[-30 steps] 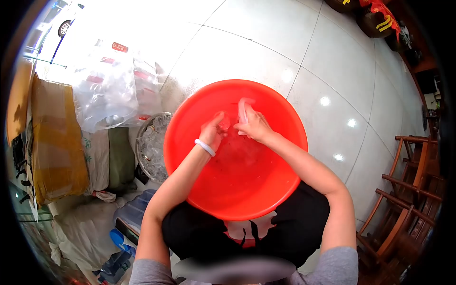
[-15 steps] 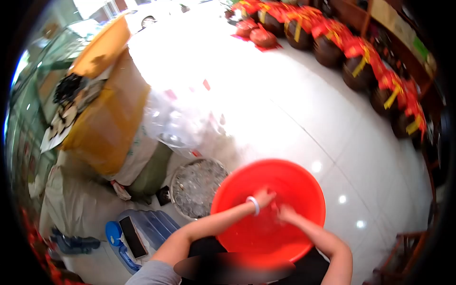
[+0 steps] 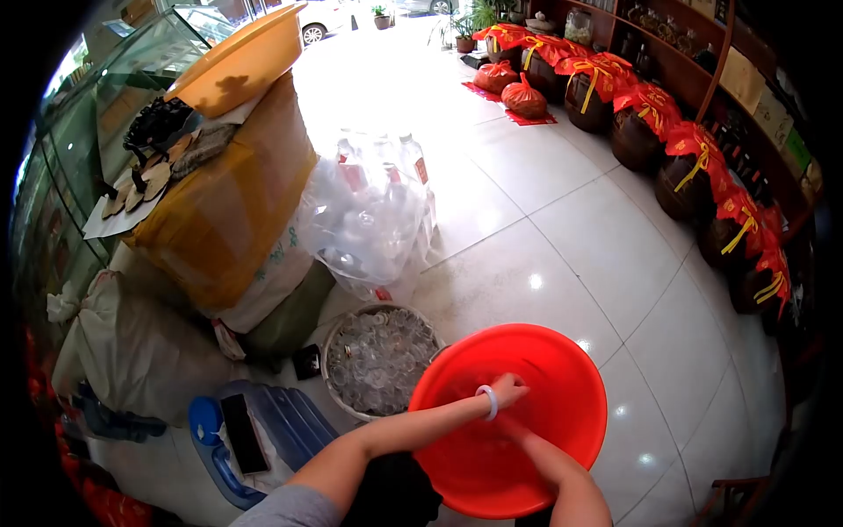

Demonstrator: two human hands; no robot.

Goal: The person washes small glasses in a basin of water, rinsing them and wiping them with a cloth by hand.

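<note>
Both hands are inside a large red plastic basin (image 3: pixel 575 386). My left hand (image 3: pixel 509 386), below a pale bangle (image 3: pixel 489 401), is over the basin's middle with its fingers curled in; whatever they may hold is hidden. Just below it, my right hand (image 3: pixel 509 428) reaches low into the basin. Its fingers are blurred against the red and partly covered by the left wrist. Beside the basin on the left stands a round tub (image 3: pixel 329 373) full of small clear glass-like pieces, too jumbled to name singly.
Clear plastic bags of bottles (image 3: pixel 369 211) stand beyond the tub. At left are a blue water jug (image 3: pixel 290 417) with a phone (image 3: pixel 243 435) on it, sacks (image 3: pixel 140 342), and a taped box (image 3: pixel 237 202) under an orange basin (image 3: pixel 237 70). Red-covered jars (image 3: pixel 637 140) line the right.
The camera view has shifted, so the basin appears lower and slightly right. My right hand has gone lower, partly behind the left wrist. My left hand remains over the basin.
</note>
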